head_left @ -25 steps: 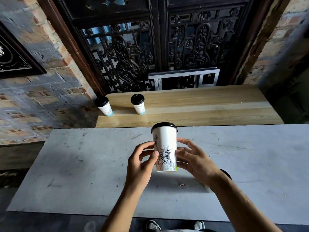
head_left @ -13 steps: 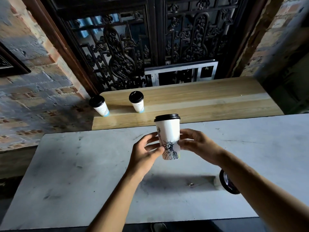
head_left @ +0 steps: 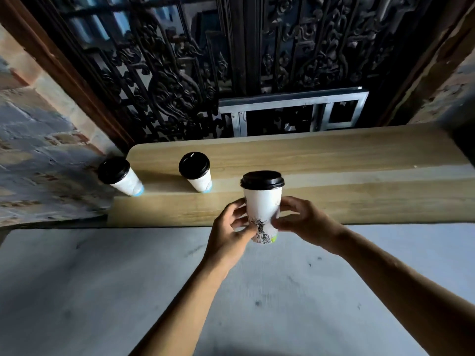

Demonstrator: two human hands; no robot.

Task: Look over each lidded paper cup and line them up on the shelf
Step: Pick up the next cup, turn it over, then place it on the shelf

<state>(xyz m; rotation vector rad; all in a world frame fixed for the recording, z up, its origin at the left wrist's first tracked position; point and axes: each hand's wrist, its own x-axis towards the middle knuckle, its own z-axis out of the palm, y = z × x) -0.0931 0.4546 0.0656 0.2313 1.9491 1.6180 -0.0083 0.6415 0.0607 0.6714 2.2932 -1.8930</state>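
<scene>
A white paper cup [head_left: 261, 206] with a black lid and a statue drawing is held upright in the air over the near edge of the wooden shelf [head_left: 334, 176]. My left hand [head_left: 228, 236] grips its left side and my right hand [head_left: 303, 222] grips its right side, fingers curled round the wall. Two more lidded cups stand on the shelf's left part: one [head_left: 119, 176] at the far left end, another [head_left: 196, 173] to its right, both with blue bases.
A grey stone table [head_left: 102, 291] lies below my arms, in front of the shelf. Behind the shelf stands a dark carved wooden screen [head_left: 180, 73] with a metal frame [head_left: 293, 111]. Brick walls flank both sides.
Both hands have carried the cup forward and up from over the table to the shelf's near edge. The view has moved closer; the cup lying on the table at right is out of view.
</scene>
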